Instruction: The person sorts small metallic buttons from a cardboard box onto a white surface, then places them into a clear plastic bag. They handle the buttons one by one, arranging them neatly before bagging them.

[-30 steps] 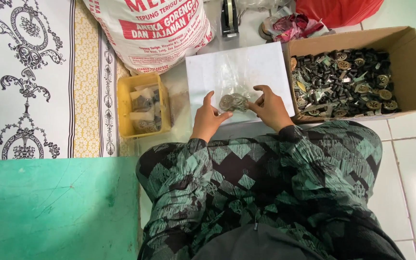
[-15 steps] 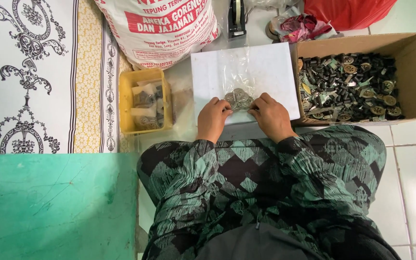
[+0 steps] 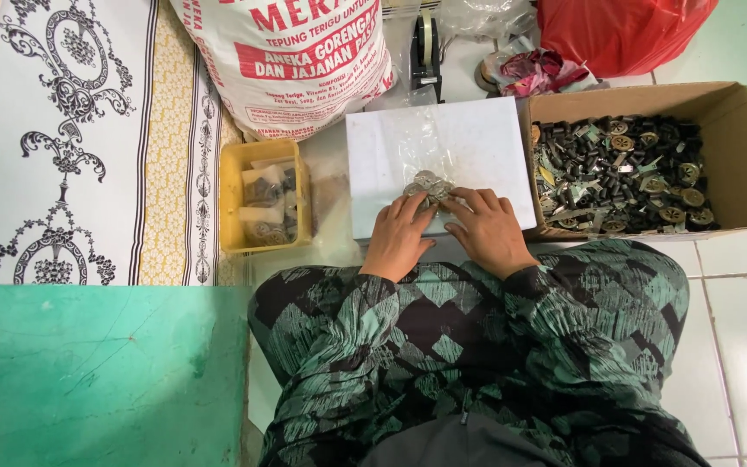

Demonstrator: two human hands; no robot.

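Spillage is the likeliest trouble here. A small pile of metal parts [image 3: 426, 185] is gathered inside a clear plastic bag [image 3: 430, 147] that lies on a white board [image 3: 486, 138], close to the board's near edge. The left hand [image 3: 399, 235] and the right hand [image 3: 486, 229] are both laid on the board, and the fingertips [image 3: 453, 197] are pressed against the pile through or beside the film. Neither grip is seen to be clenched round anything; the fingers are spread and curled lightly, and whether the bag's edge is pinched cannot be told.

Because the pile sits so near the near edge, a nudge toward the lap could be enough for pieces to be pushed off onto the patterned cloth [image 3: 477, 346] and lost in its folds. The film is thin and slack, so it could be snagged or torn by a sharp part, or its mouth could be left open and the contents shed.

At the board's right edge a cardboard box [image 3: 737, 104] of dark loose parts is set touching it; counted pieces could be mixed with these. At the left, a yellow tray [image 3: 232, 199] of filled bags stands apart.
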